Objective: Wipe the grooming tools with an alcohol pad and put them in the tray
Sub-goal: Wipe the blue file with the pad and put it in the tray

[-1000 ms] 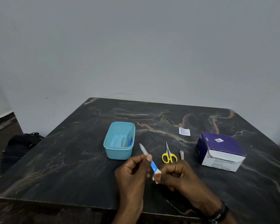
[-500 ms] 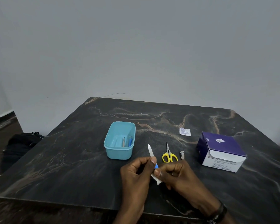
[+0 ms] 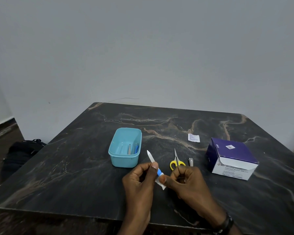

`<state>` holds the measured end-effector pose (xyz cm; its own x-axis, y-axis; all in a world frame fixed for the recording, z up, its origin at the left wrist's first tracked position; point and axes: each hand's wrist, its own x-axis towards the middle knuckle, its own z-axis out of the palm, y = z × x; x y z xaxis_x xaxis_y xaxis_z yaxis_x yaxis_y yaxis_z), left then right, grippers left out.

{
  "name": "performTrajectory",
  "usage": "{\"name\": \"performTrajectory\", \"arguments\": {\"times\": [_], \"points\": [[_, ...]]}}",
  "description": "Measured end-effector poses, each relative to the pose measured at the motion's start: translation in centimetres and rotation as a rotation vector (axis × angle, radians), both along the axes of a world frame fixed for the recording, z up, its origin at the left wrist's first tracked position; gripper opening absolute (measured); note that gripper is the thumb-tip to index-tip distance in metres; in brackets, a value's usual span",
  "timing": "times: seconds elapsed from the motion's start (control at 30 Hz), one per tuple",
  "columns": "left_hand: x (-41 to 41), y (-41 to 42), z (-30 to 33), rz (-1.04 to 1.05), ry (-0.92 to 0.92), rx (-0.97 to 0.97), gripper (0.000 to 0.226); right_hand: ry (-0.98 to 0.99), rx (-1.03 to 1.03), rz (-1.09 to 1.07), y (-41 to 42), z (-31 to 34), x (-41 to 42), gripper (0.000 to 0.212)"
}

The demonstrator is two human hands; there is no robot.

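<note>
Below the centre of the frame, the left hand [image 3: 139, 180] is pinching the nail file [image 3: 153, 161] between thumb and fingertips at the junction of blade and blue handle, with the blade pointing toward the upper left. The right hand [image 3: 185, 182] is closing thumb and forefinger on the alcohol pad [image 3: 160, 182], which is wrapping the lower end of the handle. Compared with half a second ago, more of the blue handle is showing between the two hands, so the pad is travelling down toward the handle end; the stroke is judged to be nearing completion. The file is now sitting closer to the tray [image 3: 125, 148], at centre left of the frame, which is already holding two tools. To the right of the hands, the scissors [image 3: 176, 161] and the nail clipper [image 3: 191, 162] are lying on the table [image 3: 75, 167], not yet wiped. At centre right, the swab box [image 3: 231, 158] is standing near an empty wrapper [image 3: 193, 138].
</note>
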<state>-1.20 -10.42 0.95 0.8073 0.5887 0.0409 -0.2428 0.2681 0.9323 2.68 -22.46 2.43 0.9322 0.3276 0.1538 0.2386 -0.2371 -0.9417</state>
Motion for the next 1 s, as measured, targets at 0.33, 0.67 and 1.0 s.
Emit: {"name": "performTrajectory", "arguments": {"times": [0.33, 0.67, 1.0], "points": [[-0.13, -0.02, -0.04, -0.004, 0.005, 0.020, 0.012, 0.051, -0.049, 0.173, -0.30, 0.00, -0.03, 0.028], [-0.04, 0.07, -0.31, -0.074, -0.020, 0.168, 0.014, 0.091, -0.044, 0.193, -0.59, 0.09, 0.16, 0.018], [-0.16, -0.11, -0.18, -0.014, -0.008, 0.163, 0.016, 0.087, -0.100, 0.321, -0.88, -0.11, 0.30, 0.020]]}}
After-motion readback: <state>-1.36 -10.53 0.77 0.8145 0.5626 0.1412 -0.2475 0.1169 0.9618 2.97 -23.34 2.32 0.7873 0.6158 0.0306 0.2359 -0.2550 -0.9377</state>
